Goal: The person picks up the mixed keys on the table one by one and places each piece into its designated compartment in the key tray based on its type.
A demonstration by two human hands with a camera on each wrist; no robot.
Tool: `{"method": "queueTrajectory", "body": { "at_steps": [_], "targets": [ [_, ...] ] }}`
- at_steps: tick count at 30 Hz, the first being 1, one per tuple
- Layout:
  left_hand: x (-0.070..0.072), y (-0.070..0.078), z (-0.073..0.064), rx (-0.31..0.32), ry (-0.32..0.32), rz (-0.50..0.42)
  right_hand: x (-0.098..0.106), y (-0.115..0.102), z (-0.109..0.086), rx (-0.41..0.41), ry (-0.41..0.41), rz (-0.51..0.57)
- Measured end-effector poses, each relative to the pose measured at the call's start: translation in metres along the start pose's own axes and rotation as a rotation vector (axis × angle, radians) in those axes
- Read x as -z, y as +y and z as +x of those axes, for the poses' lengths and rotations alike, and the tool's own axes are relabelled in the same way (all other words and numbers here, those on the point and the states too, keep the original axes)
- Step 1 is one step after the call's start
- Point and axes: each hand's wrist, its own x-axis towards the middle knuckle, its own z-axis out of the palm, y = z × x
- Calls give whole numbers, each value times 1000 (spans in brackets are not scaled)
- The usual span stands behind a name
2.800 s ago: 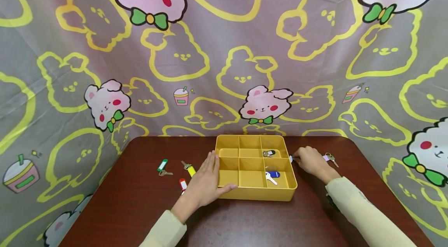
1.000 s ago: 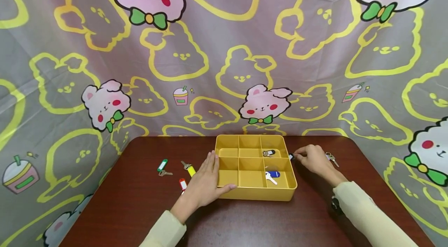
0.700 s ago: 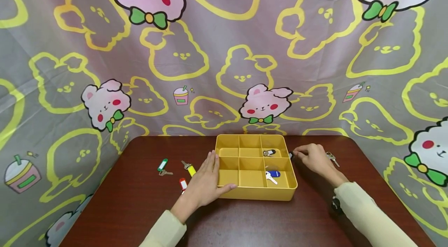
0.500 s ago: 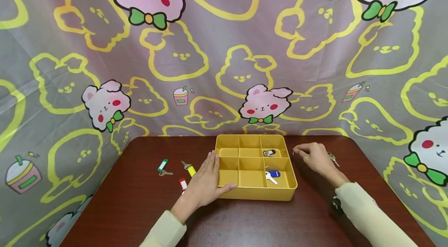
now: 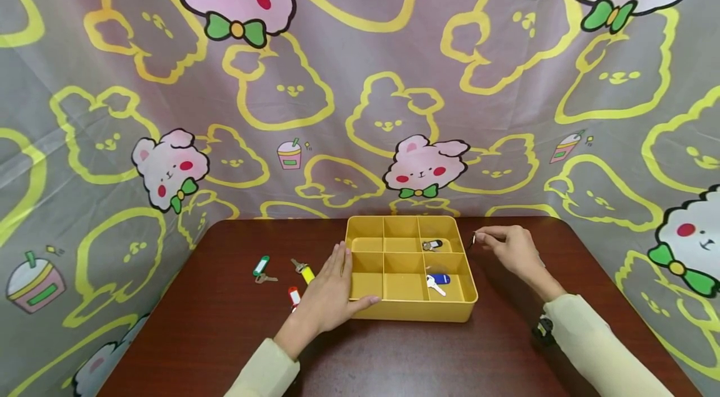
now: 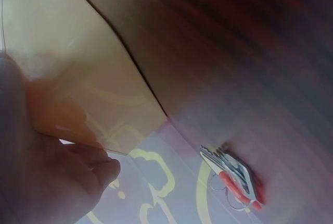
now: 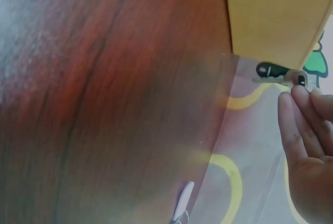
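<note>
My right hand [image 5: 514,252] is just off the right wall of the yellow six-compartment box [image 5: 416,311], its thumb and fingertips pinching a key with a black tag [image 7: 273,71]. In the head view this key shows as a thin dark sliver. Flat along the box's left side lies my left hand [image 5: 326,297], fingers straight and thumb over the front rim. Inside the box, a key with a black-and-white tag [image 5: 432,246] occupies the back right compartment. A silver key [image 5: 435,286] with a blue tag [image 5: 441,279] lies in the front right one.
Left of the box, keys with a green tag [image 5: 261,266], a yellow tag [image 5: 307,274] and a red tag [image 5: 294,295] lie on the dark wooden table [image 5: 225,334]. A pale tag [image 7: 183,202] lies under my right hand's side. A patterned cloth [image 5: 349,40] surrounds the table.
My right hand has risen slightly and shifted right, turning the pinched key edge-on. It now covers the key lying at the right of the table. My left hand and the box have stayed put.
</note>
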Motion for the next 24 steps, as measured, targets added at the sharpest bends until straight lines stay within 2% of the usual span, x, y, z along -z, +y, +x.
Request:
{"method": "queueTrajectory", "body": {
  "at_steps": [5,13,24],
  "targets": [
    [0,0,0,3,0,5,3,-1,0,-7,-17,93],
    [0,0,0,4,0,-6,9,-10,-2,-4,-24,168],
    [2,0,0,1,-5,-24,18,-27,1,3,-74,471]
  ]
}}
